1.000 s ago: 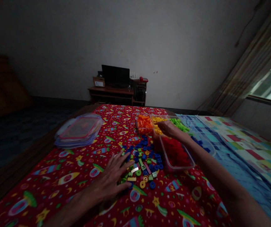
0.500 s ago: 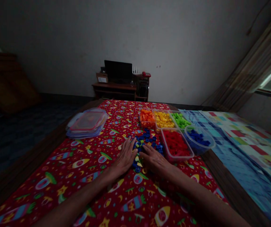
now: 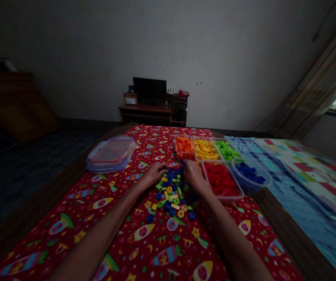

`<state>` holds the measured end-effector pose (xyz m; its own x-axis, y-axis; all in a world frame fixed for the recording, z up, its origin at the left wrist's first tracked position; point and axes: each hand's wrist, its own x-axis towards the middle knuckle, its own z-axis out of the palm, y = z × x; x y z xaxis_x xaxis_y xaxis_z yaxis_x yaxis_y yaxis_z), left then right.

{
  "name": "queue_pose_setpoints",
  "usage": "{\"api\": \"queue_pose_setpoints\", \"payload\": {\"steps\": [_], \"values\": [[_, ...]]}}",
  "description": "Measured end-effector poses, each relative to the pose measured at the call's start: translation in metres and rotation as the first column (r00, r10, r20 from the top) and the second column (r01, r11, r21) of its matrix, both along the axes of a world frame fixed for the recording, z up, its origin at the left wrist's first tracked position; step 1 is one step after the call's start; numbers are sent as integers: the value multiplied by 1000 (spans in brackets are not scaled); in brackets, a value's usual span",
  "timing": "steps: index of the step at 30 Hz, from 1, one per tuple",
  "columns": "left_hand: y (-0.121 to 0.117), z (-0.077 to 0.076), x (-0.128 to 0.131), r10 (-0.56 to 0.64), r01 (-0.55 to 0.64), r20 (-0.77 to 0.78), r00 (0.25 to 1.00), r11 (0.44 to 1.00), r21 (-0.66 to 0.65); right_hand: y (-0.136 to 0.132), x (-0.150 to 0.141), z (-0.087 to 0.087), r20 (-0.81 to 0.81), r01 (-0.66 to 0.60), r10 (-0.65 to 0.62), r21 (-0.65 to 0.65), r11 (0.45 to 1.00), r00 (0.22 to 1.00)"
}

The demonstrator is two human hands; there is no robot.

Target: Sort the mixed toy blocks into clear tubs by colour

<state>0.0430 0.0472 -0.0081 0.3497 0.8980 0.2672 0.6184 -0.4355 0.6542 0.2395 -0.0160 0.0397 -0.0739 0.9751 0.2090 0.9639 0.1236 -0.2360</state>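
Observation:
A loose pile of small building blocks (image 3: 173, 190) in blue, green and yellow, with some wheel-like round pieces, lies on the red patterned cloth (image 3: 109, 226). My left hand (image 3: 153, 173) rests at the pile's left edge, its fingers curved toward the blocks and apart, holding nothing that I can see. On the far right side of the pile, my right hand (image 3: 193, 173) bends its fingers down beside some blue blocks; the fingertips are partly hidden. Close to its wrist stands a clear tub of red blocks (image 3: 222, 180).
Behind the red tub stand containers of orange blocks (image 3: 184, 146), yellow blocks (image 3: 205, 149) and green blocks (image 3: 226, 150). A round tub of blue blocks (image 3: 249, 173) is at the right. Stacked lids (image 3: 112, 153) lie at the left. A bed (image 3: 299, 187) adjoins the table.
My hands have moved apart from the middle of the pile, left hand leftward, right hand rightward and farther away. The blocks are spread wider and nearer to me, and more of them show.

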Motion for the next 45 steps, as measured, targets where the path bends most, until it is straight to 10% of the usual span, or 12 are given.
{"api": "queue_pose_setpoints", "payload": {"steps": [7,15,28,40,45], "values": [[10,-7,5,1,11,101,995,993,-117,12,2,-32,76,-3,5,-18,1000,997],[-6,8,-3,141,-6,334,932,927,-375,11,1,-30,-14,-55,56,36,998,998],[-17,23,21,20,-8,159,987,997,-72,13,-11,-18,-426,-198,230,119,973,875],[-32,34,30,-35,67,145,989,974,-215,-2,-11,-1,-323,-369,399,153,917,858],[-32,30,25,-26,64,190,982,979,-196,3,18,25,-400,-227,301,222,948,866]]}}
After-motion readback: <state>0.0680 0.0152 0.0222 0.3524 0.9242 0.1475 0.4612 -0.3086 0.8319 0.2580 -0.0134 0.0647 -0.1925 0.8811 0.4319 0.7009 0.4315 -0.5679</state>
